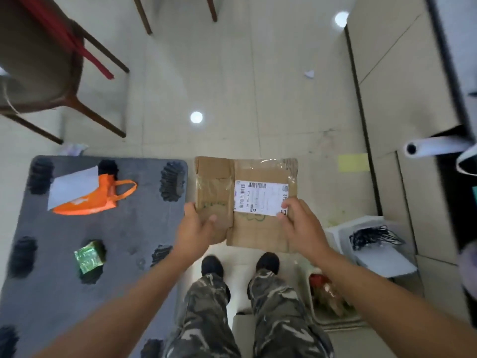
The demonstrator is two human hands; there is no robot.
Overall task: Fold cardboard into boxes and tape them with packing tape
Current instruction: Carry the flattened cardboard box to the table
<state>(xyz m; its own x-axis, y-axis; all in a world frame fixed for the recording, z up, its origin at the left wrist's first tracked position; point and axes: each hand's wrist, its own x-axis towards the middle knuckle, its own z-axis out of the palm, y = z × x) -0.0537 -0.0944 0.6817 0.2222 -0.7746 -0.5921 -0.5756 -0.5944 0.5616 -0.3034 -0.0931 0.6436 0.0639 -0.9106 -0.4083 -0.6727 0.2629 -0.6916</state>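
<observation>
Both hands share the grip on a flattened cardboard box (245, 202), held out in front of the body above the floor (206, 73) and the person's shoes: the left hand (196, 228) curls round its lower left edge with the thumb laid on the face, and the right hand (299, 226) pinches the lower right edge, thumb pressing near the corner of a white shipping label (260, 197). Judging by how it lies, the cardboard is not yet opened into a box; it looks collapsed flat, with old clear tape showing along its top edge and a flap seam running down left of the label. So the folding seems barely begun, and squaring up the walls, closing the flaps and taping all appear to be left. No roll of packing tape is plainly visible. To the left stands a grey counter (129, 228) carrying an orange bag (103, 200) and a small green packet (87, 257).
</observation>
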